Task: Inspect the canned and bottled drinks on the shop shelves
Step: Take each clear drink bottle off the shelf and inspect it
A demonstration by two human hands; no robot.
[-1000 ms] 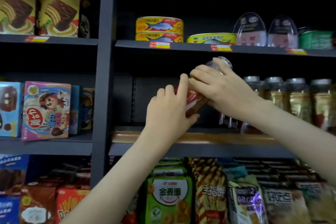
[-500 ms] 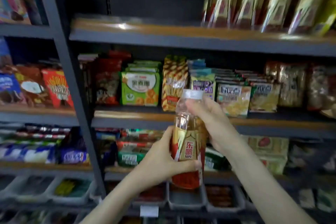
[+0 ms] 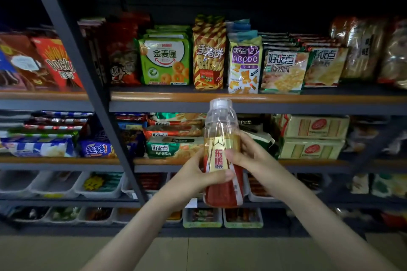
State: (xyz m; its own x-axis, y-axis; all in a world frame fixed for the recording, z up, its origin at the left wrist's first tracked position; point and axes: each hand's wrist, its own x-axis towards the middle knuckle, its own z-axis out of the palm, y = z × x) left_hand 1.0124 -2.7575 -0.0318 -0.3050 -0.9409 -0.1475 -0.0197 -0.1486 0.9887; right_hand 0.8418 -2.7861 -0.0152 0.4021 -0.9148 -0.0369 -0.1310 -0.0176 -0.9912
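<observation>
Both hands are holding 1 bottle [image 3: 222,191] upright in mid-air, in front of the shelves, off any shelf board. The bottle is sitting just right of frame centre, with its clear cap [image 3: 221,103] overlapping the orange edge of the snack shelf [image 3: 154,97] behind it.

Left hand [image 3: 193,177]: grip wrapping the bottle from the left, thumb lying across the lower part of the gold label [image 3: 217,158]. Right hand [image 3: 255,158]: grip wrapping it from the right at mid-height, thumb pressing on the front beside the label. Both grips are closed on the bottle, neither one loose.

The bottle is showing amber liquid up top and a red wrap on the lower half, label facing the camera.

Behind it, the snack shelf is carrying bagged snacks in a row, including a green bag [image 3: 165,61] and a striped bag [image 3: 209,53] side by side. A red Pocky box [image 3: 59,66] is standing in the left bay. The next shelf down [image 3: 88,160] is holding stacked flat packs. Below that, white trays [image 3: 55,185] are lining up in a row. The floor [image 3: 198,253] is showing along the bottom.
</observation>
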